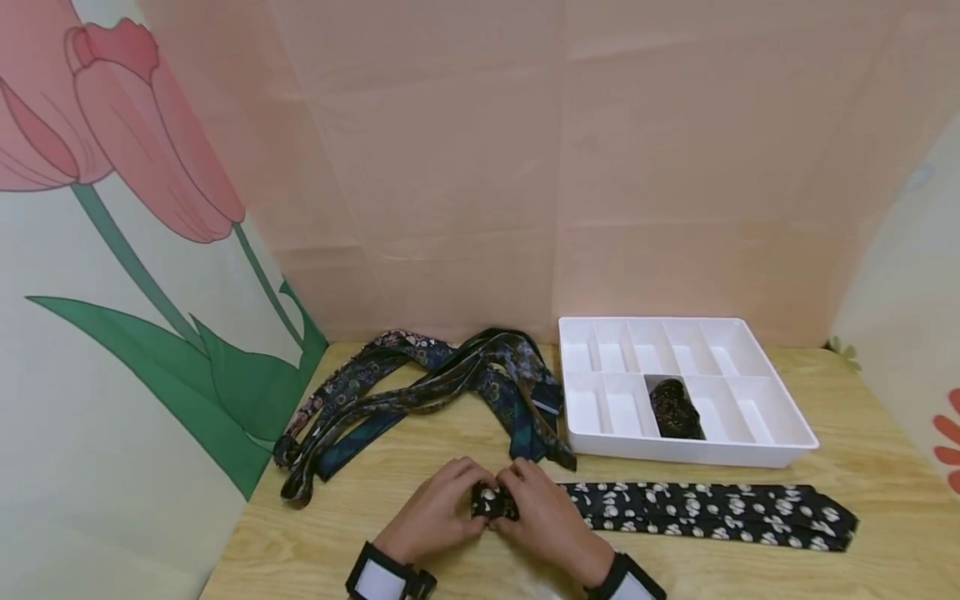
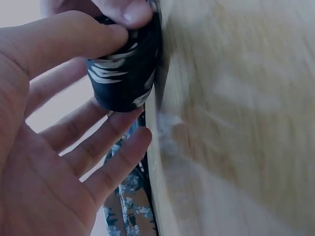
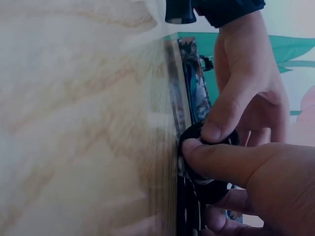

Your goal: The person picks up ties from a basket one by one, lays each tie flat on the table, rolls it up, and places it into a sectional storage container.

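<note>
A black necktie point(image 1: 705, 512) with a white print lies along the table front, its flat wide end pointing right. Its other end is a rolled coil point(image 2: 120, 81) between my hands. My left hand point(image 1: 442, 508) pinches the coil from the left, thumb on the near side and fingers behind. From the right, my right hand point(image 1: 547, 517) grips the same coil; in the right wrist view both thumbs press side by side on its spiral face. The strip of tie runs out from under my right hand.
A heap of dark patterned neckties point(image 1: 420, 383) lies at the back left. At the back right stands a white divided tray point(image 1: 675, 454), with a dark rolled necktie point(image 1: 675, 408) in one front-row compartment. A pinkish sheet point(image 1: 450, 167) hangs behind the wooden table point(image 1: 300, 558).
</note>
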The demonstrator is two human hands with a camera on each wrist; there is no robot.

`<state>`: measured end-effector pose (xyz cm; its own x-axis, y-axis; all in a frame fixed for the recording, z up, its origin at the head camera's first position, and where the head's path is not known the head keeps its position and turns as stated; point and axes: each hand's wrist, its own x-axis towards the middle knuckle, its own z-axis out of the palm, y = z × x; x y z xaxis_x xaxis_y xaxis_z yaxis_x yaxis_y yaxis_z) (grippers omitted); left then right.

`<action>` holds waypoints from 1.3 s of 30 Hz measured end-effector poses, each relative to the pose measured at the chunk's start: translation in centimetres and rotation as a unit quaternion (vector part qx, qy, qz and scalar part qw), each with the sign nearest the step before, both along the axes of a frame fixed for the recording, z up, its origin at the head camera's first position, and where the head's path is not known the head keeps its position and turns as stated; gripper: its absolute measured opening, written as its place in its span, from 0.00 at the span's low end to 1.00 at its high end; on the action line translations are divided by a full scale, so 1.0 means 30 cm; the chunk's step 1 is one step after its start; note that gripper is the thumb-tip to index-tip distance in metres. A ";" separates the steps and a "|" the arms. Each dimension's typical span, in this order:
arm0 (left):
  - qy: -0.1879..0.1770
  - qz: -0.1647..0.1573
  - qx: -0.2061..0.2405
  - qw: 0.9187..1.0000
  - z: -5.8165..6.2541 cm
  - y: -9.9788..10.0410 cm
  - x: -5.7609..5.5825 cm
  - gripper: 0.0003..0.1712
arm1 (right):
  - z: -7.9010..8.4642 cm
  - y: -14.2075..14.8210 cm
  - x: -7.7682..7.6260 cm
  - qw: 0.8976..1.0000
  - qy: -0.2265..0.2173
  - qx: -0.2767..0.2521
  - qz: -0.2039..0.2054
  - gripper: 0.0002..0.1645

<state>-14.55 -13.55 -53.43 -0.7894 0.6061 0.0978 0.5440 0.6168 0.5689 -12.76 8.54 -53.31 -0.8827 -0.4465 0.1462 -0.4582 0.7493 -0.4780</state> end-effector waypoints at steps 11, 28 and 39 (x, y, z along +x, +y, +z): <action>0.026 -0.015 -0.011 1.000 0.002 0.013 0.000 0.18 | 0.002 0.012 -0.003 1.000 0.006 0.024 -0.002 0.26; 0.018 -0.009 -0.013 1.000 0.014 0.009 0.010 0.17 | 0.013 0.023 0.006 1.000 -0.002 0.012 0.009 0.28; 0.002 -0.027 0.001 1.000 0.023 0.024 0.012 0.16 | 0.016 0.028 0.004 1.000 0.003 0.014 0.014 0.26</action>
